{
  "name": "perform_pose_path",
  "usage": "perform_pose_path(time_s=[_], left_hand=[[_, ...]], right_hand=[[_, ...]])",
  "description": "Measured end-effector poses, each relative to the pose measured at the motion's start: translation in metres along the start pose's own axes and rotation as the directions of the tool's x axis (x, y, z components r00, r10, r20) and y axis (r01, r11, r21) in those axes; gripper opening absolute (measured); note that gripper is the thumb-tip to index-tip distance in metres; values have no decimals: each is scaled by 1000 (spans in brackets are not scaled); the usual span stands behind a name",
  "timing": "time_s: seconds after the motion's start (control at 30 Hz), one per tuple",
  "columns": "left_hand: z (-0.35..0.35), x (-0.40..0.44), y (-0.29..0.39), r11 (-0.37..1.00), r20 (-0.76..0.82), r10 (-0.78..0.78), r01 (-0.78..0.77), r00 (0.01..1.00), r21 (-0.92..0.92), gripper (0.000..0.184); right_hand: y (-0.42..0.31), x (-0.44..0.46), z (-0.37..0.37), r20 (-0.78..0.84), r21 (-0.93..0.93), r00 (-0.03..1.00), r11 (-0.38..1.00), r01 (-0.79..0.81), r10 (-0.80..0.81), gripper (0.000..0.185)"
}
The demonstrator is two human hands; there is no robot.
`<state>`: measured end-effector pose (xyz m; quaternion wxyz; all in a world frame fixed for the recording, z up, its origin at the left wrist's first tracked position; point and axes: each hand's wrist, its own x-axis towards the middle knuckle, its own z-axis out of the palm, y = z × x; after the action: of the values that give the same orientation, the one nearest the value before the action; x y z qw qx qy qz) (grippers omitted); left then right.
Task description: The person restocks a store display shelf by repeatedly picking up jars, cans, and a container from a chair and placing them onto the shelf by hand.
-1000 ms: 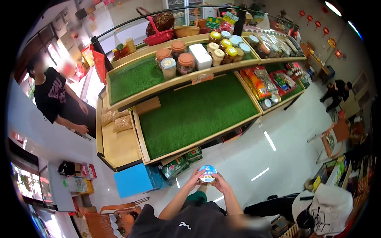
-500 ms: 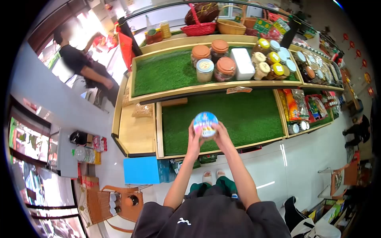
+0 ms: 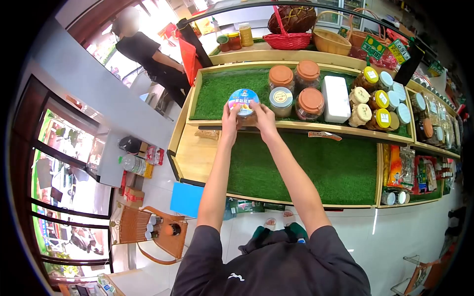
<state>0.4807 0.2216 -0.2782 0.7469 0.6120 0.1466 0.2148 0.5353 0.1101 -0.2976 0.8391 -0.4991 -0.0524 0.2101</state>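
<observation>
Both hands grip a jar with a printed blue, pink and white lid (image 3: 243, 100), its top facing up toward me. My left hand (image 3: 230, 121) is closed round its left side and my right hand (image 3: 263, 120) round its right, thumbs on the lid. The jar is at the front left of the upper shelf (image 3: 210, 89), which is lined with green turf; whether it touches the shelf I cannot tell. Right of it stand a white-lidded jar (image 3: 281, 102) and orange-lidded jars (image 3: 310, 103). A white box (image 3: 335, 98) follows.
The lower turf shelf (image 3: 306, 170) lies under my forearms. Yellow-lidded jars (image 3: 381, 118) and packets (image 3: 401, 165) are to the right. Baskets (image 3: 288, 41) stand behind. A person in dark clothes (image 3: 143, 56) is at upper left; a blue box (image 3: 184, 199) sits below the shelves.
My hands have carried the jar forward and up, from over the lower shelf to the left of the upper one. The view has shifted, and the person at upper left has turned and lowered an arm.
</observation>
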Motion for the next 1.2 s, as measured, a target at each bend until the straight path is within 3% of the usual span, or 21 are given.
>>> perform_pose_path(time_s=[0.03,0.07,0.13,0.2,0.3,0.53,0.6,0.67,0.73,0.77,0.87,0.9,0.93,1.0,1.07,1.1,1.13,1.2], left_hand=[[1,9,-1,999,21,-45,45,999,28,42],[3,17,-4,994,37,-92,90,995,55,37],[8,30,-10,990,16,-134,133,991,47,38],[11,40,-15,978,90,-198,203,976,-44,44],[12,49,-18,976,119,-212,216,970,-25,47],[7,77,-21,983,225,-174,183,959,-18,47],[1,90,-35,988,213,-154,152,965,26,45],[0,91,-37,988,230,-151,145,961,45,45],[-7,94,-44,937,164,-226,167,960,307,47],[-4,95,-52,970,168,-160,124,973,207,48],[3,85,-48,991,212,-83,59,974,119,48],[4,81,-46,988,173,-109,87,979,127,47],[4,79,-47,982,170,-32,-1,985,191,44],[6,75,-48,967,151,4,-42,988,250,43],[4,73,-50,936,183,19,-82,983,342,44],[6,71,-52,962,194,1,-54,981,267,46],[4,73,-57,951,206,38,-98,978,292,49],[2,72,-64,935,237,76,-152,969,321,51]], right_hand=[[4,11,0,-48,-83,994,993,89,-93,44],[8,20,-4,-45,-79,996,994,79,-83,44],[-4,17,1,-222,-236,968,970,60,-114,49],[-9,11,6,-222,-227,971,973,37,-88,56],[0,18,10,-233,-306,940,936,172,-249,53],[0,27,10,-213,-311,945,934,177,-250,55],[16,43,10,-209,-278,930,930,239,-302,52],[28,53,12,-262,-379,868,872,310,-423,52],[26,52,12,-280,-453,897,871,192,-343,61],[26,51,16,-327,-479,860,853,206,-391,57],[10,44,15,-271,-450,919,882,143,-287,53],[3,37,16,-274,-434,912,885,167,-306,50],[8,37,15,-249,-359,901,898,254,-354,50],[18,28,19,-300,-477,814,817,324,-498,50],[26,22,17,-324,-400,893,901,170,-313,51],[28,15,19,-381,-453,816,857,246,-435,52],[34,18,12,-334,-253,859,915,314,-387,53],[37,10,-5,-242,-195,918,942,272,-315,54]])
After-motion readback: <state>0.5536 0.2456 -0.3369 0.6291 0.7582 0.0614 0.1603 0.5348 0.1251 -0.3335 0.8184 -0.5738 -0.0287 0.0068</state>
